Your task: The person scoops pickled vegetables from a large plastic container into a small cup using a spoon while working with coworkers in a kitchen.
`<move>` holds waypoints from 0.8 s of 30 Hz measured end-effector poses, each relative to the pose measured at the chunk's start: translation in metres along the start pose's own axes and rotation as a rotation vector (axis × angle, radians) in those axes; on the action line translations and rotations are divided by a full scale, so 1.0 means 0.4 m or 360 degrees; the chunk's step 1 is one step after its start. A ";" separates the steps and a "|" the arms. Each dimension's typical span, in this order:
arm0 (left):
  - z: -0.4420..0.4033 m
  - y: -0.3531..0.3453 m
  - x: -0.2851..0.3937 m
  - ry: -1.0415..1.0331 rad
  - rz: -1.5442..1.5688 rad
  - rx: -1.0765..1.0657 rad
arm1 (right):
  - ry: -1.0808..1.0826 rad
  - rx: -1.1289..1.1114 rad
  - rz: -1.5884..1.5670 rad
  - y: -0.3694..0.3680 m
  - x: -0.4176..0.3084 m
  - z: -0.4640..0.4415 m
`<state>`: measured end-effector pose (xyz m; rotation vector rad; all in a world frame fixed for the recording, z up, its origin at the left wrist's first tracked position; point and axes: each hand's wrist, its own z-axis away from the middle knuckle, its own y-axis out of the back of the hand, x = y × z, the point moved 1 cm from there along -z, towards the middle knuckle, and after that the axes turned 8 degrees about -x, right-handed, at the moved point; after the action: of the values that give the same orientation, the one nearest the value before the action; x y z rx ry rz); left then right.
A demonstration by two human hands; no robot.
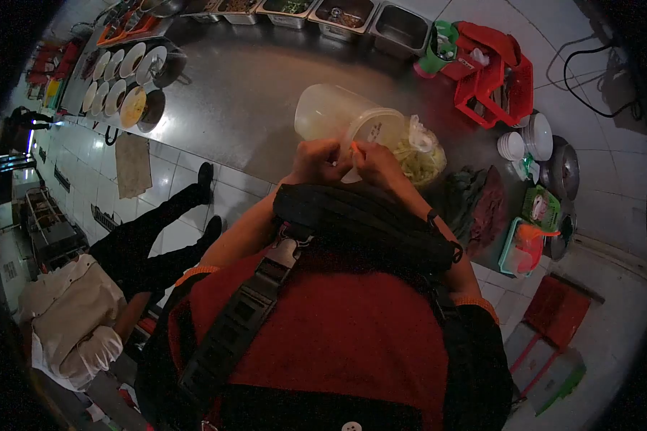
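A translucent cylindrical container (323, 113) is seen lying on its side on the metal desk (230, 86), just beyond the left hand (315, 161) and the right hand (378, 164), with its rimmed round end turned toward the right. The left hand is held before the side of the container with its fingers curled inward; whether anything is gripped inside it cannot be told. The right hand is held close beside it, in front of the rimmed end, with its fingers drawn together and a small orange item (354, 146) pinched at the tips. Parts of the container are hidden by both hands, and whether it is touched by them cannot be made out. Just to the right of the right hand, a clear bag (428, 167) filled with pale yellow-green pieces is set against the rimmed end, its gathered top pointed away from the wearer. Farther right, crumpled cloths (474, 205) are laid near the desk's edge, and a red basket (507, 93) is placed beyond them. Metal pans (287, 14) are lined along the far side, while bowls (131, 63) are grouped well apart at the left.
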<state>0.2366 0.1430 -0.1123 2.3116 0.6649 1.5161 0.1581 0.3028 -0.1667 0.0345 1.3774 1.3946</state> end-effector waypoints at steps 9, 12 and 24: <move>-0.019 -0.010 -0.050 -0.0010 -0.0182 -0.0046 | 0.0246 -0.0029 -0.0421 0.009 -0.013 -0.047; -0.025 -0.006 -0.060 0.0024 -0.0239 -0.0073 | 0.0168 -0.0137 -0.0401 0.001 -0.002 -0.075; -0.059 0.010 -0.073 -0.0021 -0.0143 0.0061 | 0.0261 -0.0413 -0.0778 0.005 0.021 -0.156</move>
<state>0.2061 0.1242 -0.1238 2.2848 0.7896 1.4590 0.1121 0.2671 -0.1907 -0.5624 1.2187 1.1628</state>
